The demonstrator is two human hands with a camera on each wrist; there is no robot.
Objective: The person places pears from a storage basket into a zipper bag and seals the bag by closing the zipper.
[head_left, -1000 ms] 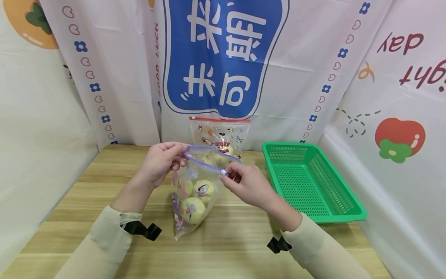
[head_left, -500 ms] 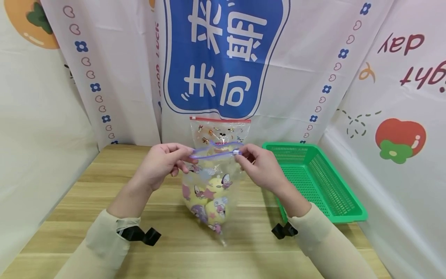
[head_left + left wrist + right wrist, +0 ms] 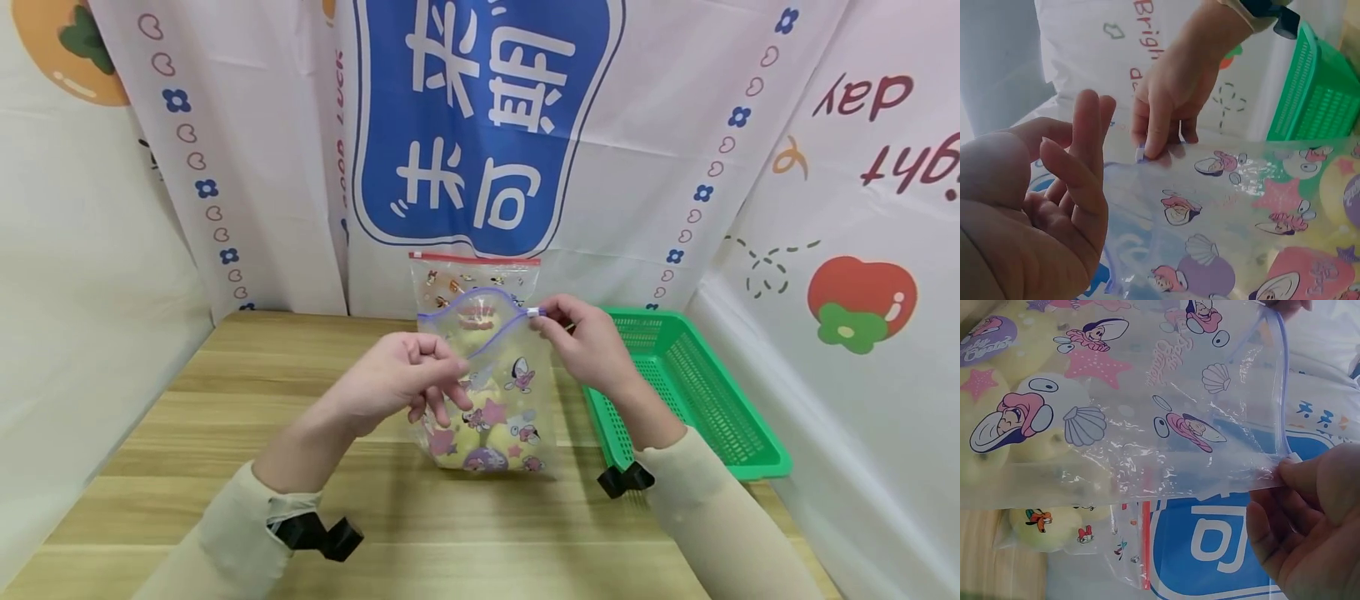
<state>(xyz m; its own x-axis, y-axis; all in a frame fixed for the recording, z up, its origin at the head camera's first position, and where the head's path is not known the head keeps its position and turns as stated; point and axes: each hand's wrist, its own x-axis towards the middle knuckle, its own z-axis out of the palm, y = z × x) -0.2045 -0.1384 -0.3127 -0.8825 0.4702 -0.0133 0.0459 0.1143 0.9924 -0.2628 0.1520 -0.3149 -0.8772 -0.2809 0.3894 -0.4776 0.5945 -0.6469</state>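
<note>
A clear zip bag (image 3: 517, 408) with a purple zip and pink cartoon prints hangs over the table, its mouth gaping. Several round pale-yellow fruits (image 3: 988, 428) lie inside it. My right hand (image 3: 592, 346) pinches the zip's right end at the white slider (image 3: 533, 312). My left hand (image 3: 401, 375) hovers in front of the bag's left side, fingers loosely bent. In the left wrist view its thumb and fingers are apart, with nothing between them. Behind stands a second zip bag (image 3: 435, 275) with a red zip, holding similar fruit, partly hidden.
A green plastic basket (image 3: 750, 425) stands on the right of the wooden table (image 3: 262, 400), behind my right forearm. A printed cloth (image 3: 622, 208) hangs at the back, and similar cloth covers both sides.
The bag has swung rightward, turning its front toward me. My right hand moved up and right with the slider. My left hand let go of the zip edge and came lower and rightward.
</note>
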